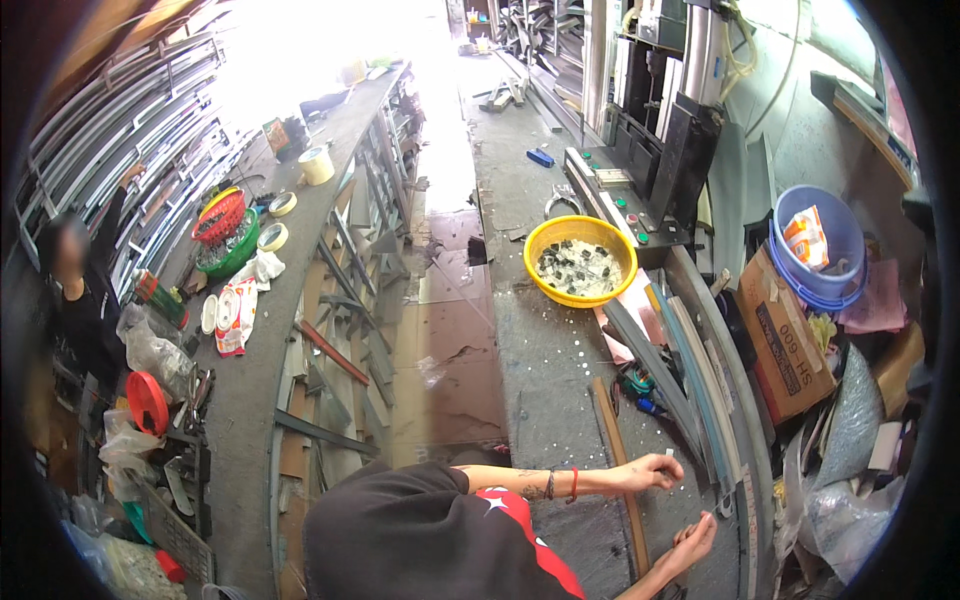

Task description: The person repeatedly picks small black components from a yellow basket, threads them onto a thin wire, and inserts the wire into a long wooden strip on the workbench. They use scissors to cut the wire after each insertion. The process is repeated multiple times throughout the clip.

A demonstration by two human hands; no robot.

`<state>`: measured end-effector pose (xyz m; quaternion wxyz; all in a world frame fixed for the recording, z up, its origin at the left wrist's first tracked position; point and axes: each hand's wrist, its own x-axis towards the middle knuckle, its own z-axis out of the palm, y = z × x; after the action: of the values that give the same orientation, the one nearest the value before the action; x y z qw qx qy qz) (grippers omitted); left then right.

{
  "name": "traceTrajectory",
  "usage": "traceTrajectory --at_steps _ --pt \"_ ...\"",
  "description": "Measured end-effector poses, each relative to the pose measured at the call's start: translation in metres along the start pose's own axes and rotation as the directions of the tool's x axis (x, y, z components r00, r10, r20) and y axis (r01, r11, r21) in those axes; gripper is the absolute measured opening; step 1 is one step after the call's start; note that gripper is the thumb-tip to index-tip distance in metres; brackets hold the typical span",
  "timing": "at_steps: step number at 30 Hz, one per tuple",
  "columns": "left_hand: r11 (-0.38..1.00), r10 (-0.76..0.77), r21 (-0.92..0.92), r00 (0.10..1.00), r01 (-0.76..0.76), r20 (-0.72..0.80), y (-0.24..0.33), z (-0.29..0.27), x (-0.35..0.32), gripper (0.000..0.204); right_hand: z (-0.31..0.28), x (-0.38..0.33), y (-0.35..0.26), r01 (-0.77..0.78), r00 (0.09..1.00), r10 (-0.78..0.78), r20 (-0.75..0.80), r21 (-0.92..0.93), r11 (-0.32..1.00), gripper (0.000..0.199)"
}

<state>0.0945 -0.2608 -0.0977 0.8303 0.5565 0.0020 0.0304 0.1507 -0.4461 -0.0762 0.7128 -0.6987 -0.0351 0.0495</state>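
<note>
Pinching a tiny pale piece in the fingertips of the left hand (655,470), at about 5 o'clock of the view, other fingers curled. Keeping the right hand (692,540) half open and holding nothing, just below it, fingers hovering over the grey bench (545,360). Lying beside both hands, at 9 o'clock of them, a long wooden strip (622,470). Standing well apart at 12 o'clock, a yellow basin (581,259) of small pieces.
</note>
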Motion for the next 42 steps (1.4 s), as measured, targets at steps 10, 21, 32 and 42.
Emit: traceTrajectory --at_steps 10,21,32,42 --pt "0.991 0.126 -0.038 0.983 -0.132 -0.130 0.049 0.017 -0.026 0.027 0.042 -0.056 -0.048 0.062 0.984 -0.072 0.163 0.065 0.996 0.012" --pt "0.959 0.111 -0.263 0.994 -0.108 -0.004 0.049 0.026 -0.024 0.040 0.032 -0.060 -0.080 0.219 0.962 -0.201 0.185 -0.083 0.972 0.014" --pt "0.917 0.029 -0.398 0.998 -0.001 0.064 0.043 0.020 -0.019 0.042 0.031 -0.070 -0.091 0.293 0.953 -0.279 0.114 -0.127 0.948 0.009" --pt "0.919 0.058 -0.393 0.994 -0.017 0.093 0.053 0.025 -0.023 0.036 0.033 -0.076 -0.090 0.207 0.974 -0.199 0.108 -0.076 0.975 0.011"
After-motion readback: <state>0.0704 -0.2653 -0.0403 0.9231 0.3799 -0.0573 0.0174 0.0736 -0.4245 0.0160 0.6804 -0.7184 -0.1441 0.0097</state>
